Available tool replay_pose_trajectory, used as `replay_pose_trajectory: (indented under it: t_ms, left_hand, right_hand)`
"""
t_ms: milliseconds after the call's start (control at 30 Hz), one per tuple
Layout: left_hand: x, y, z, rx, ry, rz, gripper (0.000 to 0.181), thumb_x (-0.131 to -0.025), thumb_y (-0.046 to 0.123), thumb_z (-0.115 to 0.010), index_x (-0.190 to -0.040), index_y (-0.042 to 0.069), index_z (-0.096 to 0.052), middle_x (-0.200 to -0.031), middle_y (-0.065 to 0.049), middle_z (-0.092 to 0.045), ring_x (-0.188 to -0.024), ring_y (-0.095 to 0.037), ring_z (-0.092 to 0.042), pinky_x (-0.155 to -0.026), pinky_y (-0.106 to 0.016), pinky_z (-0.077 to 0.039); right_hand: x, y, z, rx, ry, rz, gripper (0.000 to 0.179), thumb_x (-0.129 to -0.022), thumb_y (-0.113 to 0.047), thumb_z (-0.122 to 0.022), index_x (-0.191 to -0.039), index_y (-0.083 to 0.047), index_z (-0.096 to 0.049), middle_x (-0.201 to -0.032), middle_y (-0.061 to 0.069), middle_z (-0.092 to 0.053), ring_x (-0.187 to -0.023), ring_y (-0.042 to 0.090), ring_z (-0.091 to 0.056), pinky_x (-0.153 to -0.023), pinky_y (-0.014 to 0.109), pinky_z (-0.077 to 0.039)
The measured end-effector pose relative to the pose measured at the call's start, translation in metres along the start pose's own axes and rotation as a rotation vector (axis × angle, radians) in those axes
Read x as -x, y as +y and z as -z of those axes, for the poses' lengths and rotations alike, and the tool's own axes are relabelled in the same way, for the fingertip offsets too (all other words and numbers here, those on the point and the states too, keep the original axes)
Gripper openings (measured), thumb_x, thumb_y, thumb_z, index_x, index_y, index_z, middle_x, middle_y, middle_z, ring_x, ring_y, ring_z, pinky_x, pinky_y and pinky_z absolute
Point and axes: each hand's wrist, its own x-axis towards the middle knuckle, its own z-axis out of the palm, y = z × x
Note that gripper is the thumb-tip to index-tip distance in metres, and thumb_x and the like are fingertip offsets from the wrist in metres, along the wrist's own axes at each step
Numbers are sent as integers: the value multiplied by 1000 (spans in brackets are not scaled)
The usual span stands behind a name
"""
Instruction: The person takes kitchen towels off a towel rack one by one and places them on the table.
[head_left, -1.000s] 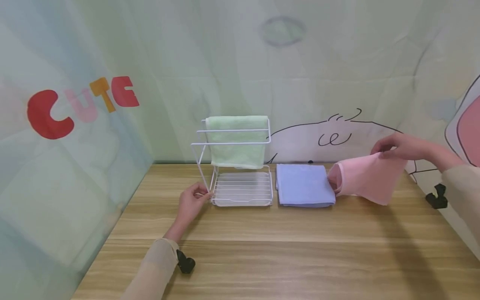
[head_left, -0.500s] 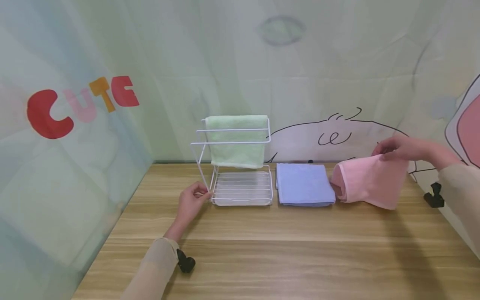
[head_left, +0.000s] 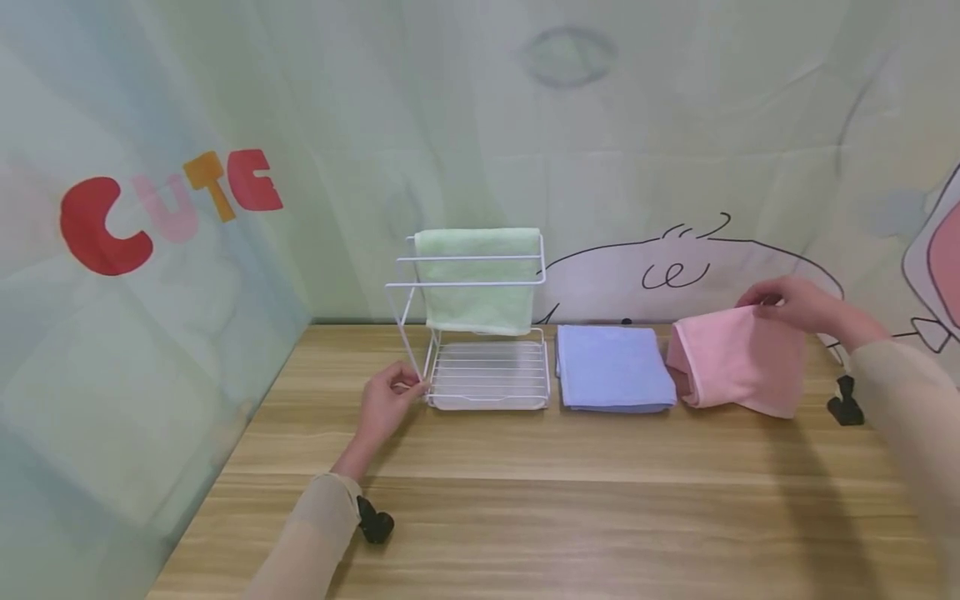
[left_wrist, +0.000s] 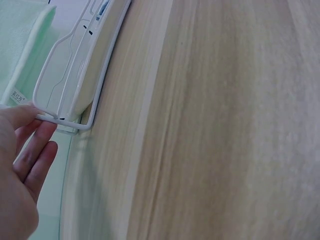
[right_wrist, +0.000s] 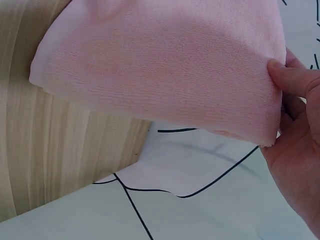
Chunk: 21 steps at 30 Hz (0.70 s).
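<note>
A white wire rack (head_left: 467, 284) stands at the back of the table, with a green towel (head_left: 480, 304) draped over its rear bar. My left hand (head_left: 386, 402) pinches the rack's lower left corner between thumb and fingers, as the left wrist view also shows. On the right, my right hand (head_left: 798, 307) grips the upper edge of a pink towel (head_left: 742, 362), thumb on one face and fingers behind it. The towel hangs folded over, its lower part at the tabletop. Between rack and pink towel lies a folded blue towel (head_left: 615, 368).
The wooden table (head_left: 525, 517) runs back to a printed curtain (head_left: 465, 108). A second curtain side stands along the left edge. A shallow tray (head_left: 491, 375) sits in the rack's base under thin wires.
My right hand has lowered a little, and the pink towel with it has shifted down and slightly right from beside the blue towel. My left hand stays on the rack.
</note>
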Motion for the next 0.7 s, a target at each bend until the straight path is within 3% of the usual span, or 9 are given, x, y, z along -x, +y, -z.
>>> replay_pose_trajectory:
  t_ms: [133, 267, 467, 567, 700]
  left_hand:
    - [-1, -2, -2, 8, 6, 3, 13, -82, 1, -77, -87, -3, -65, -88, -20, -70, -68, 1, -61, -66, -13, -55]
    - [-1, -2, -1, 12, 15, 1, 14, -81, 1, -77, -86, -3, -65, -87, -20, -70, -67, 3, -60, -66, -12, -54]
    - [-1, -1, 0, -4, 11, 10, 14, -81, 2, -78, -87, -2, -65, -88, -20, -71, -68, -1, -62, -66, -12, -54]
    - [0, 0, -1, -3, 8, 15, 14, -82, 2, -77, -87, -2, -65, -88, -20, -71, -70, -4, -63, -66, -12, -54]
    - [1, 1, -1, -1, 10, 16, 13, -82, 1, -77, -87, -3, -66, -88, -21, -71, -71, -5, -64, -66, -11, -54]
  right_hand:
    - [-2, -2, 8, 12, -1, -28, 20, -94, -1, -58, -109, -4, -71, -109, 17, -72, -97, 22, -62, -83, 36, -50]
    - [-7, -8, 21, 16, 43, -35, 22, -94, 0, -58, -112, -3, -71, -112, 19, -71, -96, 18, -62, -82, 33, -50]
    - [-10, -19, 35, -16, 76, -32, 25, -96, 1, -54, -117, 1, -68, -120, 26, -67, -107, 38, -61, -86, 42, -51]
    - [-6, -22, 36, -23, 74, -30, 25, -95, 0, -56, -116, -1, -69, -119, 24, -68, -104, 28, -64, -83, 34, -52]
    - [6, -21, 31, -25, -6, -48, 22, -96, -7, -61, -116, -7, -70, -118, 17, -70, -96, 1, -58, -78, 20, -48]
